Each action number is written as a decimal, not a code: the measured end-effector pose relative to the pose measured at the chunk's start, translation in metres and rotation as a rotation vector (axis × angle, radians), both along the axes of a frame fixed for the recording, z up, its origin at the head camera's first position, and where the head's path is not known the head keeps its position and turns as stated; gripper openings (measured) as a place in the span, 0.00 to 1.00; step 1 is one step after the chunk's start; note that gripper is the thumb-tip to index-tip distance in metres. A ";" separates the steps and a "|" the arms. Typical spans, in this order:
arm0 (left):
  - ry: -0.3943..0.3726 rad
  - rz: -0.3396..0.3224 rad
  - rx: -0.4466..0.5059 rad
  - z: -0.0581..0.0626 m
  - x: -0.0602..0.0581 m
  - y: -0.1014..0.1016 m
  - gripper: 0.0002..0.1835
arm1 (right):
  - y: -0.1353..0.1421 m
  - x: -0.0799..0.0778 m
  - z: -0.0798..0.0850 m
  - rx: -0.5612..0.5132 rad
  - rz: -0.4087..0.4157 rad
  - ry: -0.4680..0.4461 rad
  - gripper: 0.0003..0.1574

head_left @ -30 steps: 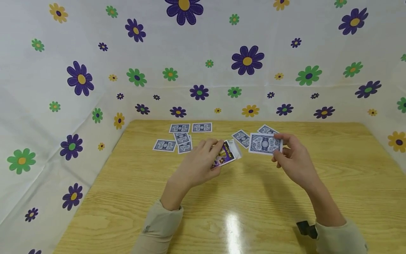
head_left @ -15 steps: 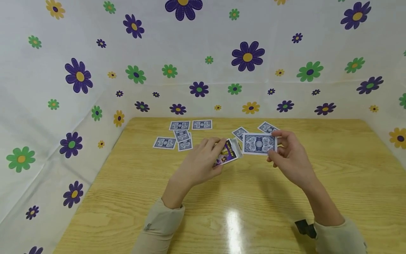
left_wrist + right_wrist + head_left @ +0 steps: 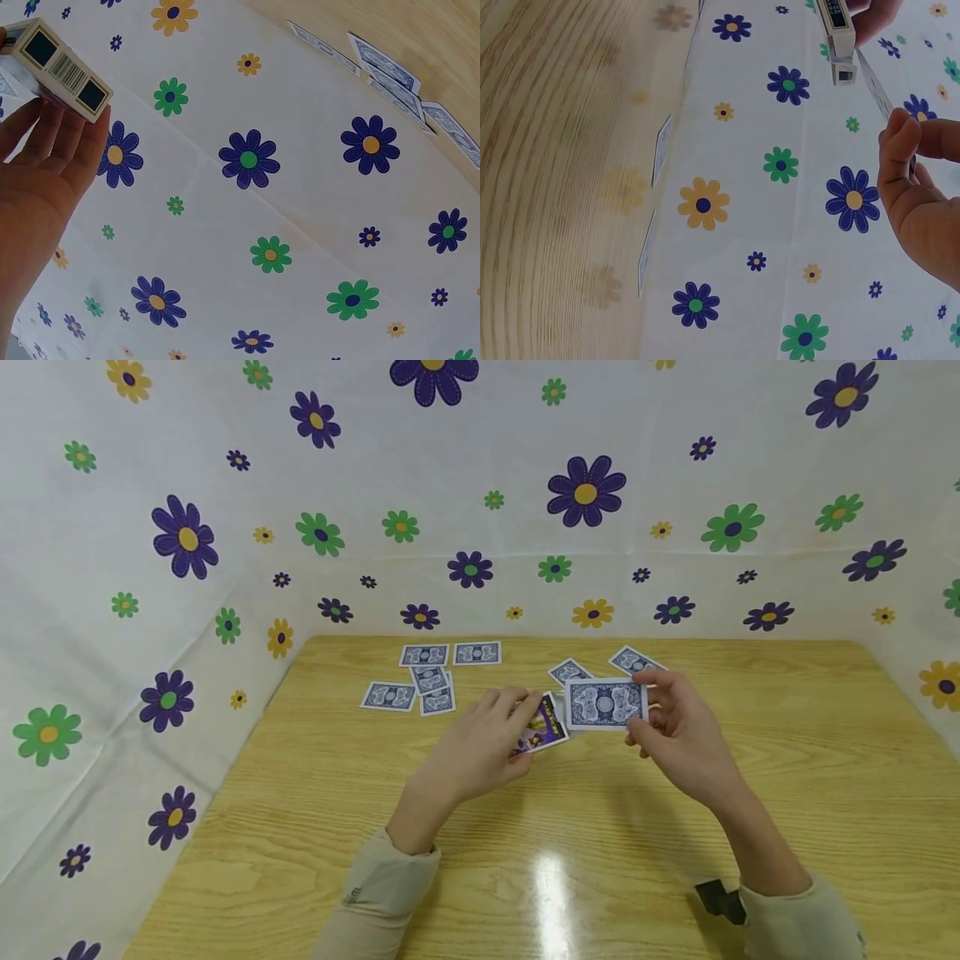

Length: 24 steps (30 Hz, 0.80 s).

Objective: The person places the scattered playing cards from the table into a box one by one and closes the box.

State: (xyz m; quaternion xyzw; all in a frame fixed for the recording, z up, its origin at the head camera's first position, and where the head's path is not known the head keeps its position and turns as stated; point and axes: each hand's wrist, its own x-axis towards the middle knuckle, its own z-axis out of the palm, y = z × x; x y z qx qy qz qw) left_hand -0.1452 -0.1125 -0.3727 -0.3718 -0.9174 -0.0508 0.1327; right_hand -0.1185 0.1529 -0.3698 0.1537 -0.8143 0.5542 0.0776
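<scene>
My left hand [image 3: 476, 747] grips a purple and yellow playing card box [image 3: 543, 727] above the table. In the left wrist view, the end of the box [image 3: 67, 71] with a barcode faces the camera. My right hand [image 3: 690, 739] pinches a blue-backed playing card [image 3: 604, 704] by its right end between thumb and fingers. The card's left edge overlaps the box's open end in the head view. From the right wrist, the card [image 3: 875, 86] shows nearly edge-on, its far tip beside the box's open flap [image 3: 844, 73].
Several face-down cards [image 3: 388, 696] lie at the back left of the wooden table [image 3: 315, 827], some overlapping. Two more cards, one at the back middle [image 3: 567, 671] and one farther right [image 3: 632, 658], lie behind the held card. Flowered white cloth [image 3: 420, 468] encloses the table.
My right hand has moved left with the card, bringing it from apart from the box to its open end. The left hand with the box has shifted slightly right.
</scene>
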 end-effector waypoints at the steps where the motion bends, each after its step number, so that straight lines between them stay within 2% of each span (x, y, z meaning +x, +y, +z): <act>1: 0.000 -0.002 0.000 0.000 0.000 0.000 0.40 | 0.000 0.000 0.000 0.007 0.003 -0.003 0.31; 9: 0.024 -0.008 -0.019 -0.001 0.001 0.002 0.39 | 0.002 0.000 0.000 0.052 0.036 -0.025 0.30; 24: 0.052 -0.026 -0.022 -0.002 0.002 0.004 0.38 | 0.003 -0.001 0.001 0.058 0.072 -0.082 0.31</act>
